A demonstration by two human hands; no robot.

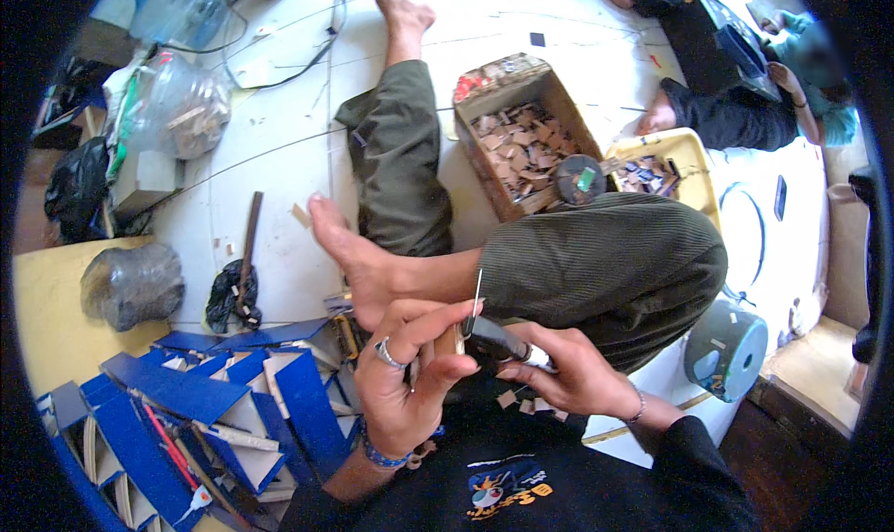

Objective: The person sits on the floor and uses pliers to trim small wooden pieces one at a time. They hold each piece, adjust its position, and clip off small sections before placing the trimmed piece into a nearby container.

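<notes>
"Why the close grip?"
"The left hand [405, 383] curls tightly around a small wooden piece [451, 341], steadying it just below the knee [596, 262]; the right hand [559, 374] clasps a dark tool [494, 338] against it."

My hands work in a tight pocket: my bent leg [596, 262] and bare foot [349, 252] close off the front, and a heap of blue folded cards [200, 406] crowds the left. Beyond my knee stands a cardboard box [521, 131] of chips. Open white floor [279, 150] lies front-left.
</notes>
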